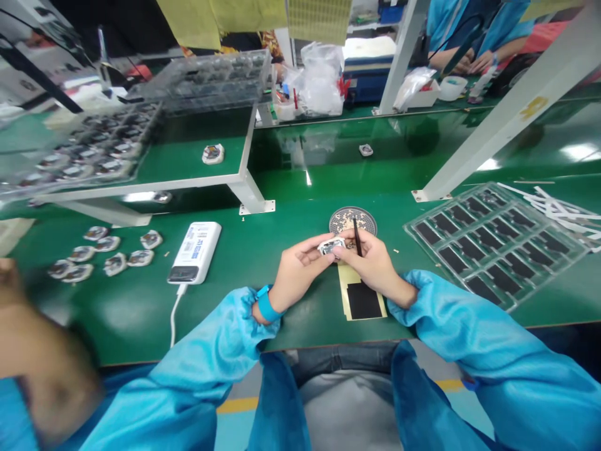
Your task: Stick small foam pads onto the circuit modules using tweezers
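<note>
My left hand (300, 266) is closed around one side of a small white-framed electronic part (331, 247). My right hand (373, 260) grips black tweezers (357, 237), which point up and away from me, while its thumb presses on the same part. Behind and partly under the hands lies a round grey dish (335, 220) scattered with tiny pale pieces. Below the right hand, a yellow backing sheet with a black square (365, 300) rests on the green table.
Several similar white-framed parts (115, 264) lie at the left, near a white power bank (197, 250) with a cable. To the right is a clear tray of black pieces (498, 241) beside white strips (558, 210). A co-worker's blurred arm (42, 363) enters at left. White metal legs (251, 191) stand behind.
</note>
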### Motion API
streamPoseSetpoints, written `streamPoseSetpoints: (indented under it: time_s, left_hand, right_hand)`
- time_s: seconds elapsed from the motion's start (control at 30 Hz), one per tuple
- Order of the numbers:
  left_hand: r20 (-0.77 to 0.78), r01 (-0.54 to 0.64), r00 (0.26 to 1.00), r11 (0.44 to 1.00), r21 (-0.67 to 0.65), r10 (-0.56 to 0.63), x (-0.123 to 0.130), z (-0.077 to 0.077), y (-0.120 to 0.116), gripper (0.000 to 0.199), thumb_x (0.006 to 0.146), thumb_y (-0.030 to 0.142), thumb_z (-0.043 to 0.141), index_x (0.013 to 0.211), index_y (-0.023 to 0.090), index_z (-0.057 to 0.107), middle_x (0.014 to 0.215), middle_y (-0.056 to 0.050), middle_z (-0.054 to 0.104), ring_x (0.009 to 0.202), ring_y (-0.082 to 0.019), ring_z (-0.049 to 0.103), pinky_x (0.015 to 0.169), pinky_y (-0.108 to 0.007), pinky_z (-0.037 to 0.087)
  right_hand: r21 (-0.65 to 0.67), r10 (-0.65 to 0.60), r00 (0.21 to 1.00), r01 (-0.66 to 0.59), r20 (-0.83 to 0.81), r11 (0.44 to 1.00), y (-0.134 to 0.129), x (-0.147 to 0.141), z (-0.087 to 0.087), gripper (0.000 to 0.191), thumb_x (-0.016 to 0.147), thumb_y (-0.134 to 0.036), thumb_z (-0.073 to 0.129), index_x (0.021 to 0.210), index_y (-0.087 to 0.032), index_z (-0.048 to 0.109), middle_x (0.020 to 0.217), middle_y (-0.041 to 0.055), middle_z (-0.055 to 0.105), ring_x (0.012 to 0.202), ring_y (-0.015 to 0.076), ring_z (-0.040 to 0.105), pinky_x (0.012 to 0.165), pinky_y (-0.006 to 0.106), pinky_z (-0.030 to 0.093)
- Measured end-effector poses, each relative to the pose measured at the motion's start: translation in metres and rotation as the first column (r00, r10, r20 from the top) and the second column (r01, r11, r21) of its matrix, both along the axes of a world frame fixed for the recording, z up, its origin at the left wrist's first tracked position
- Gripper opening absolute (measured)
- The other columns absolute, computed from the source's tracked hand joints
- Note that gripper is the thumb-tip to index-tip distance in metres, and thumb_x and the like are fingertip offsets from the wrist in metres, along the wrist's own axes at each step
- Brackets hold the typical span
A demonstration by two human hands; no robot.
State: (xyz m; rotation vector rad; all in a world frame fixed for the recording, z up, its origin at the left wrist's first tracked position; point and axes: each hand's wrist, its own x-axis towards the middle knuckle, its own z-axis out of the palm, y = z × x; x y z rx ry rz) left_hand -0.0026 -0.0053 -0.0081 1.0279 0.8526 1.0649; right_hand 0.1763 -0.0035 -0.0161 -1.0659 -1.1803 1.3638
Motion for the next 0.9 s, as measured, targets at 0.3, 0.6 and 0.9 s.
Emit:
streamPoseSetpoints:
  time_s: [0.3, 0.6, 0.9]
  left_hand:
    - [0.015, 0.004, 1.0, 0.999, 0.033, -0.004, -0.0012, -0.0054, -0.003, 0.053, 0.078, 0.03, 0.085, 0.127, 0.017, 0.071, 0.125, -0.012, 0.072, 0.108, -0.025, 0.073, 0.101, -0.041, 0.058]
    - [-0.035, -0.023, 0.999, 0.996, 0.082, 0.026, -0.0012, -0.0045, -0.0061, 0.05, 0.077, 0.029, 0.086, 0.125, 0.017, 0.073, 0.128, -0.013, 0.07, 0.113, -0.026, 0.07, 0.104, -0.04, 0.057]
    - [-0.039, -0.01, 0.999, 0.999, 0.047, 0.012, -0.0013, -0.0036, -0.0056, 0.052, 0.078, 0.03, 0.085, 0.126, 0.016, 0.072, 0.112, -0.01, 0.077, 0.091, -0.02, 0.076, 0.092, -0.036, 0.063]
  right_hand:
    - [0.056, -0.046, 0.991, 0.04, 0.124, 0.998, 0.0004, -0.0025, 0.0059, 0.042, 0.076, -0.054, 0.082, 0.096, -0.021, 0.068, 0.092, 0.0052, 0.074, 0.078, 0.018, 0.07, 0.074, 0.033, 0.06]
    - [0.071, -0.073, 0.983, 0.062, 0.17, 0.996, -0.0019, -0.0021, 0.0053, 0.041, 0.073, -0.053, 0.084, 0.094, -0.021, 0.069, 0.089, 0.0047, 0.072, 0.074, 0.0172, 0.066, 0.07, 0.032, 0.056]
    - [0.088, -0.038, 0.988, 0.025, 0.151, 0.996, 0.0017, 0.0014, 0.0013, 0.042, 0.075, -0.056, 0.082, 0.09, -0.02, 0.069, 0.086, 0.0037, 0.071, 0.07, 0.0147, 0.062, 0.066, 0.029, 0.051]
